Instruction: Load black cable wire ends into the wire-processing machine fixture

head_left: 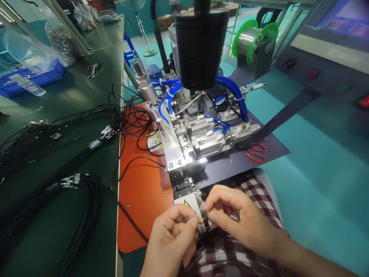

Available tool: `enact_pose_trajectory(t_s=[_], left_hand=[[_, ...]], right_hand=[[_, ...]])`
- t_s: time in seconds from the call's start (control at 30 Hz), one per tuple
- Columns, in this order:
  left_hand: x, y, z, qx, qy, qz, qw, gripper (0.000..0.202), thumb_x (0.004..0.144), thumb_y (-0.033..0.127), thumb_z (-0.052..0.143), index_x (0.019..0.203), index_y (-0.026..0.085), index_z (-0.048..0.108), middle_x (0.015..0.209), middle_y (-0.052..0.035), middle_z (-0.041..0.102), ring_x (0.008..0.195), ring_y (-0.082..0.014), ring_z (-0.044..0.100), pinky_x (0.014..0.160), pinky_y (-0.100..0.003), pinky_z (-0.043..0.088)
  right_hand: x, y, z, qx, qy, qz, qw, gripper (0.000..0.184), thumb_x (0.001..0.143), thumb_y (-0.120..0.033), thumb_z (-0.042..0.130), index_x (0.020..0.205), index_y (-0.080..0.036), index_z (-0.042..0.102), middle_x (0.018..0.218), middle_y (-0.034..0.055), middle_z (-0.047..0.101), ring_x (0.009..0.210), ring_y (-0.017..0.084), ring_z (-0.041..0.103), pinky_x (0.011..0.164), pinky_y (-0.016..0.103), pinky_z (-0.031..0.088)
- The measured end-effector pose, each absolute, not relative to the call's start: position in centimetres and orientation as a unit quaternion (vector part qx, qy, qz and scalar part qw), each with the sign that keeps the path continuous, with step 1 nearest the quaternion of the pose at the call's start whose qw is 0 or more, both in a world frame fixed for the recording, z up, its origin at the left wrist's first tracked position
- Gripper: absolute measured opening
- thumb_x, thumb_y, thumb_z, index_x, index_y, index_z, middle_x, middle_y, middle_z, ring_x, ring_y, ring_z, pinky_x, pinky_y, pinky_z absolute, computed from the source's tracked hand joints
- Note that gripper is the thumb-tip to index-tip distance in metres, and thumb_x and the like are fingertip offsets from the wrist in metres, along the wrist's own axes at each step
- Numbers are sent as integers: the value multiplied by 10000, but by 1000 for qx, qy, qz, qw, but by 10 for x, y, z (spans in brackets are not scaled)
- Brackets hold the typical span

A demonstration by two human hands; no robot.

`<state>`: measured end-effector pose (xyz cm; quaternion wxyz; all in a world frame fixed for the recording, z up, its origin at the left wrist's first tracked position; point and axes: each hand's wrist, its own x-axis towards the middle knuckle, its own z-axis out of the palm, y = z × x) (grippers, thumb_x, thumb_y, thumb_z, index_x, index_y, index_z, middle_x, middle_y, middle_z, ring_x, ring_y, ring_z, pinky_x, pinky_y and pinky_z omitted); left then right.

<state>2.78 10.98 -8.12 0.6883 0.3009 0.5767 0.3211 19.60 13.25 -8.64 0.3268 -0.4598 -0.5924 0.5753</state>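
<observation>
My left hand [170,236] and my right hand [236,219] meet low in the view, just in front of a small machine [196,134] on an orange plate [141,192]. Both hands are closed in a pinch. Between the fingertips runs a thin cable end [202,219] with yellow and red wires; the left thumb and forefinger pinch it from the left. The right fingers pinch a small pale connector piece [204,209] at the wire's tip. A black cable [132,223] trails from the left hand across the orange plate.
Bundles of black cables with metal ends [69,181] lie on the green bench at left. A blue tray [31,79] and clear bags stand at the back left. Red-handled snips [256,152] lie on the dark mat at right. A solder spool [253,38] sits behind.
</observation>
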Motion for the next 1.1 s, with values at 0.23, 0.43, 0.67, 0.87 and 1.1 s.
enact_pose_trajectory(t_s=[0.23,0.43,0.67,0.87,1.1], left_hand=[[29,107,-79,333,595,327,655,259,781,396,687,731,165,579,450,74,451,389,-45,377,426,-166,267],[26,107,-80,343,580,340,656,254,797,406,673,757,162,616,516,57,471,402,-38,376,421,-173,242],[26,109,-80,299,580,355,670,241,779,380,697,760,156,612,602,31,540,397,-25,363,403,-177,216],[26,111,-79,313,578,338,674,260,776,387,700,744,143,614,544,53,503,371,-16,374,404,-174,202],[27,115,-72,247,542,344,726,230,800,336,675,728,141,576,617,35,558,363,3,353,417,-199,131]], right_hand=[[191,119,-92,-445,-657,490,360,141,876,-125,524,754,-192,547,741,-17,536,661,123,502,612,259,382],[193,122,-101,-500,-551,563,361,192,915,-180,476,726,-204,496,706,-28,471,584,120,460,532,251,368],[191,126,-92,-513,-481,628,335,180,883,-306,521,736,-203,538,595,-61,425,503,102,436,479,223,347],[186,130,-88,-507,-494,644,291,135,841,-278,563,754,-177,586,598,-49,482,534,107,447,514,235,340],[185,123,-94,-465,-574,562,371,172,853,-91,521,714,-192,532,718,-33,502,655,114,476,599,230,373]])
